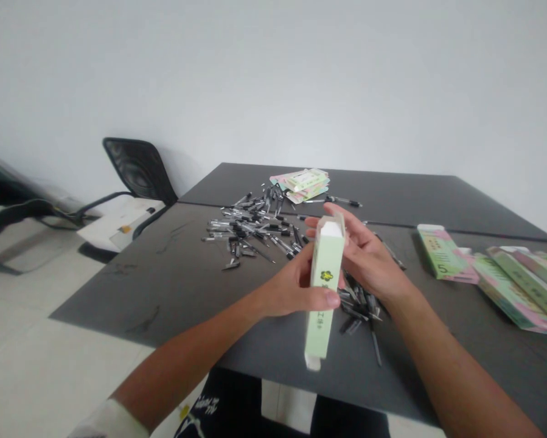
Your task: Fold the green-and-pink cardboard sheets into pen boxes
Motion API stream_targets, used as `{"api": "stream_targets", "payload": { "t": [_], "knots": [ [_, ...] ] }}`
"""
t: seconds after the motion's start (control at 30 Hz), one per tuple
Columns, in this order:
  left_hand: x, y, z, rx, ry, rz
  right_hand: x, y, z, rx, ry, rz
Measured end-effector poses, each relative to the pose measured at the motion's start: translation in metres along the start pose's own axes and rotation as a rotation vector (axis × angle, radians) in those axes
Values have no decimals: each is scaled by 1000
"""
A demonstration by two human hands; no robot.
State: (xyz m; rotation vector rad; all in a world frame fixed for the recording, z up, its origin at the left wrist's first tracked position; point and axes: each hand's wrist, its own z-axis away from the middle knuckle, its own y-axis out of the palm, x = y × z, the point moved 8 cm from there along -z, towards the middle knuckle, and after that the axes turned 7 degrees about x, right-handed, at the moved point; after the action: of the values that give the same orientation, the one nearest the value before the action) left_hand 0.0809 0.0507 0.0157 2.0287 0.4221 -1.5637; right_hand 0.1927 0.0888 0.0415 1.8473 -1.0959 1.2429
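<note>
Pale green slim cardboard box (327,267) is standing near upright in the hands, top leaning slightly right, over the near edge of the table; whether its bottom end is touching anything, can't tell

Left hand (294,295) is closing around the box at mid-height, thumb pressing flat across the printed narrow face, fingers mostly hidden behind

Right hand (367,255) is sitting at the upper right of the box, fingers part open and reaching behind it; whether it's actually gripping, can't tell

White-lined flaps are showing at the top, another small flap is sticking out at the bottom

Handling, my read: light, thin card, smooth enough to slip a bit, stiff along the folded edges but soft mid-panel. Best hold is mid-length across the narrow sides, light squeeze; hard pinching would dent it, and the flaps look easy to crease

Loose clear-and-black plastic pens (250,228) are lying in a messy heap beyond and left of the hands, more pens (359,301) under the right hand

Pink-and-green printed card boxes (446,252) are lying on the right, a similar stack (306,185) at the back, all on the dark grey table (173,286). Black mesh-backed chair (139,167) is standing off the left side
</note>
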Motion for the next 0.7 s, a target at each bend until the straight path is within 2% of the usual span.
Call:
{"api": "stream_targets", "payload": {
  "t": [0.1, 0.17, 0.27, 0.37, 0.47, 0.6, 0.7],
  "knots": [
    [-13, -18, 7, -325, 173, -106, 9, -1, 0, -78, -128, 54],
    [-16, -24, 12, -458, 242, -155, 17, 3, 6, -127, -214, 159],
    [-18, -33, 18, -589, 266, -290, 26, 12, 18, -223, -279, 418],
    [-24, -37, 25, -656, 263, -419, 29, 15, 26, -313, -220, 578],
    [-28, -35, 24, -633, 265, -412, 34, 10, 28, -373, -169, 609],
    [-22, -31, 10, -426, 303, -124, 42, -6, 27, -495, -163, 541],
    [-11, -35, 1, -300, 262, 63, 37, -8, 22, -465, -131, 446]
  ]
}}
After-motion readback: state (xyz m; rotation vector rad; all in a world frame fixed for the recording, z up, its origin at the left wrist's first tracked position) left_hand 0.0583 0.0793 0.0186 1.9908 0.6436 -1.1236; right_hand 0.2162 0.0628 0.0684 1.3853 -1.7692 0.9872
